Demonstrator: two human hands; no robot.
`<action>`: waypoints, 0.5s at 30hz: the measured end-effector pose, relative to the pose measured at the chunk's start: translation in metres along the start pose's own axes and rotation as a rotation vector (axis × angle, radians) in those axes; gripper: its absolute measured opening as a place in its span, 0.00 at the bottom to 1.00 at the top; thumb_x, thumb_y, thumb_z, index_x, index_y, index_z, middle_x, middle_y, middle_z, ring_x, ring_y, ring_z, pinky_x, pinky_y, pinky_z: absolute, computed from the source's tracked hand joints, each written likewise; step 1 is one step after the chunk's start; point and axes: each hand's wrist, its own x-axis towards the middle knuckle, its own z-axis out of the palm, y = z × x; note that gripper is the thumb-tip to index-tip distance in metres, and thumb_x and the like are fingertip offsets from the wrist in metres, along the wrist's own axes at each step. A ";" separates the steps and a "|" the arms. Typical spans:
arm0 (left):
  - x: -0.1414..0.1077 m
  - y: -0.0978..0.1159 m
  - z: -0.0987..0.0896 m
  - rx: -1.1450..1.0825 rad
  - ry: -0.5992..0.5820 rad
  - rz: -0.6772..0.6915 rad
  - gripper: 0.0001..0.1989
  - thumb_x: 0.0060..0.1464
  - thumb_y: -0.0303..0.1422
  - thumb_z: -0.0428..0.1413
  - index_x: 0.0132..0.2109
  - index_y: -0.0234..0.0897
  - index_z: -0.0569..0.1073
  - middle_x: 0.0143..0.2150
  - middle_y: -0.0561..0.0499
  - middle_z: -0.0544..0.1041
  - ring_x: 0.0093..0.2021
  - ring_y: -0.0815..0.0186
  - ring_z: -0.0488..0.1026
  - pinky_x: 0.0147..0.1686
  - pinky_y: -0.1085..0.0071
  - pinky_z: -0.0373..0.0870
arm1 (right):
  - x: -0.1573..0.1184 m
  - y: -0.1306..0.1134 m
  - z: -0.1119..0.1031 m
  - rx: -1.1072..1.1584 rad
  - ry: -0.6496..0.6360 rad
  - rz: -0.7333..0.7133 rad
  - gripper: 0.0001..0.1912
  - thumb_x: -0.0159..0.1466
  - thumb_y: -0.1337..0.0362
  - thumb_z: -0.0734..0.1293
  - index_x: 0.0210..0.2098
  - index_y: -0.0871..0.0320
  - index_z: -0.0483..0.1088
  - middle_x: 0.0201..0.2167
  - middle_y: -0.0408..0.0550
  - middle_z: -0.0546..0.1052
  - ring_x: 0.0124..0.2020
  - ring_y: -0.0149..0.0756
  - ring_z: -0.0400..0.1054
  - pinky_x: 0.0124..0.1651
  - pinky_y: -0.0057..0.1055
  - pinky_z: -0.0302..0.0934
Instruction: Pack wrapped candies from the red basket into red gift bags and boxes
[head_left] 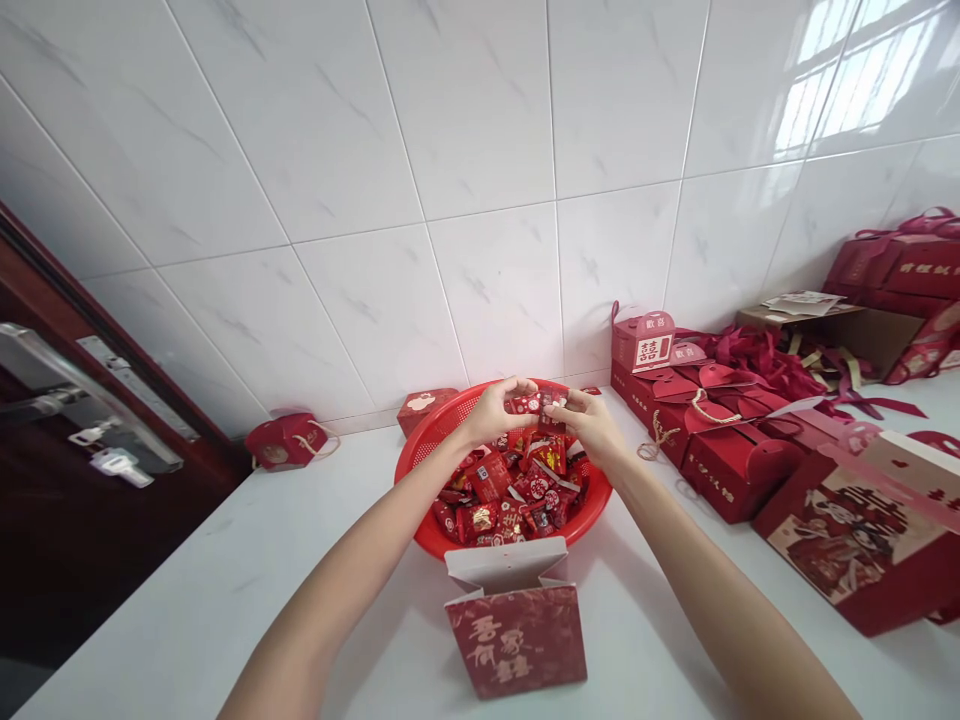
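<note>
**Both hands pinching small wrapped packets above the red basket**

Your left hand [499,412] pinches a white-dotted red packet [523,404], thumb and fingers closed on its side. Your right hand [596,425] pinches a darker packet [553,415] right beside it. They look like two separate pieces, edges meeting or nearly so; fingers hide the join, can't tell for sure.

Both packets are over the red basket [431,440], which holds a loose heap of similar packets [491,480]. Basket sits on the white desk [202,580], near the tiled wall [480,280]. The open-top box [517,640] stands on your side of the basket, mouth up, lettered panel facing you. More red boxes [742,470] are grouped to your right; one small red box [277,445] sits to the left.

Handling, my read: packets are light, with slick, crinkly wrappers. Contents hidden, so firmness is a guess. Take them across the body with thumb and fingertips; crimped ends would likely fold or slip. Light squeeze only, in case the filling is brittle. Box looks like thin folded card: stiff along the creases, soft mid-panel. Hold it low by opposite side walls; flaps bend easily.
</note>
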 end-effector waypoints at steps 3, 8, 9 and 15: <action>-0.001 0.006 -0.001 -0.038 -0.047 -0.056 0.22 0.45 0.40 0.69 0.46 0.34 0.77 0.45 0.47 0.79 0.44 0.62 0.76 0.48 0.65 0.71 | -0.002 -0.003 0.001 -0.005 0.063 -0.025 0.17 0.43 0.61 0.78 0.32 0.56 0.78 0.30 0.45 0.82 0.31 0.39 0.76 0.37 0.35 0.72; -0.001 0.007 -0.002 0.029 -0.045 -0.048 0.20 0.50 0.48 0.66 0.34 0.33 0.78 0.32 0.50 0.78 0.34 0.66 0.72 0.38 0.68 0.69 | -0.004 -0.006 0.001 0.002 0.091 -0.004 0.16 0.43 0.63 0.78 0.32 0.56 0.78 0.29 0.45 0.82 0.31 0.38 0.76 0.37 0.33 0.71; -0.001 0.007 -0.003 0.035 -0.033 -0.035 0.20 0.50 0.49 0.66 0.34 0.33 0.78 0.32 0.51 0.78 0.33 0.66 0.72 0.38 0.69 0.69 | -0.003 -0.005 0.001 0.018 0.096 0.000 0.16 0.43 0.63 0.78 0.32 0.56 0.79 0.30 0.45 0.83 0.31 0.38 0.76 0.38 0.33 0.72; -0.002 0.010 -0.004 -0.007 -0.018 0.010 0.21 0.51 0.49 0.66 0.36 0.33 0.79 0.35 0.49 0.80 0.37 0.64 0.75 0.42 0.68 0.70 | -0.001 -0.005 0.000 0.133 0.100 0.033 0.16 0.40 0.65 0.80 0.29 0.56 0.79 0.30 0.45 0.82 0.32 0.37 0.76 0.38 0.31 0.71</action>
